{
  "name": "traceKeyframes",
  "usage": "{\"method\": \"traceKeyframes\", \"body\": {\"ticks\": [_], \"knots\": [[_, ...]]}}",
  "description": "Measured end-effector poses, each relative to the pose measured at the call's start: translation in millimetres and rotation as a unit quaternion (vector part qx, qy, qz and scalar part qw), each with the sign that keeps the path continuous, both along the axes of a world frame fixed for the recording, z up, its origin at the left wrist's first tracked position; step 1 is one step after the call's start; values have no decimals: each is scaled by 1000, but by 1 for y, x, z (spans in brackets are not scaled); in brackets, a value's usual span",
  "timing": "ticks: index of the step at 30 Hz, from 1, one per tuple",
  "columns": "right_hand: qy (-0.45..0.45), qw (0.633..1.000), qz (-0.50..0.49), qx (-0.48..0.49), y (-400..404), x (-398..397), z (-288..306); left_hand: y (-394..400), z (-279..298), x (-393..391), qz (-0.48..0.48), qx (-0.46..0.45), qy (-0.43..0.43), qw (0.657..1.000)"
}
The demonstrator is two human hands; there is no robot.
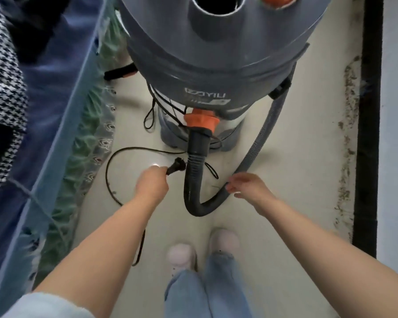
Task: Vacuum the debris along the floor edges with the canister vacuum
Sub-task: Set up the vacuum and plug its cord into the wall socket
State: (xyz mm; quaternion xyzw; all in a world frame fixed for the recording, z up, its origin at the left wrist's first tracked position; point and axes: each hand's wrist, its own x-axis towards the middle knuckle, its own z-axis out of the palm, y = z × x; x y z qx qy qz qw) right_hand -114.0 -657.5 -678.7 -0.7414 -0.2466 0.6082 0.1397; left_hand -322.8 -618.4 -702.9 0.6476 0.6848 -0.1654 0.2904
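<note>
A grey canister vacuum [211, 53] stands on the pale floor straight ahead of me. Its ribbed grey hose [194, 203] leaves an orange collar [201, 121], loops down toward my feet and climbs back up the right side. My left hand [151, 183] grips the black power plug [176, 168], whose thin black cord [108, 171] curls across the floor. My right hand [244, 183] hovers with loosely spread fingers at the hose bend, fingertips touching or almost touching it. Dark debris [346, 157] lies in a strip along the right floor edge.
A black baseboard [369, 134] and pale wall run down the right. On the left is a blue fabric-covered bed edge [62, 115] with a green lace skirt and patterned cloth. A black floor nozzle [120, 72] lies beside the canister. My feet [202, 249] stand just behind the hose loop.
</note>
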Motion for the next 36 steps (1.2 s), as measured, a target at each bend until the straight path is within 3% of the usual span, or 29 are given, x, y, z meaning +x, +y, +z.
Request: {"method": "traceKeyframes", "body": {"ticks": [2,6,8,11,13,16,18,21,24,27,29,31,36], "knots": [[21,999,-33,-5,5,-5,-29,9,-24,3,27,11,-42,999],[115,974,-193,-26,15,-14,-70,29,-56,20,90,-21,-216,972],[176,951,-252,-44,19,-17,-84,38,-66,31,153,-89,-302,937],[273,905,-324,-29,22,-18,-93,43,-66,41,163,-220,-400,875],[294,890,-349,-1,22,-16,-90,40,-58,43,182,-255,-428,848],[266,908,-320,47,18,-11,-77,30,-45,49,250,-174,-367,879],[222,925,-296,83,13,-5,-63,22,-37,48,274,-41,-282,919],[164,933,-298,120,3,8,-30,9,-10,44,157,109,-190,963],[110,923,-345,131,-5,23,10,-8,26,50,20,182,-189,965],[151,873,-444,136,-11,38,54,-19,55,68,-107,102,-181,972],[204,840,-483,141,-15,49,84,-21,69,85,-146,30,-159,976],[233,822,-499,147,-22,61,111,-19,88,103,-156,18,-164,974],[181,788,-561,177,-51,106,170,-16,141,128,-231,-12,-172,958]]}}
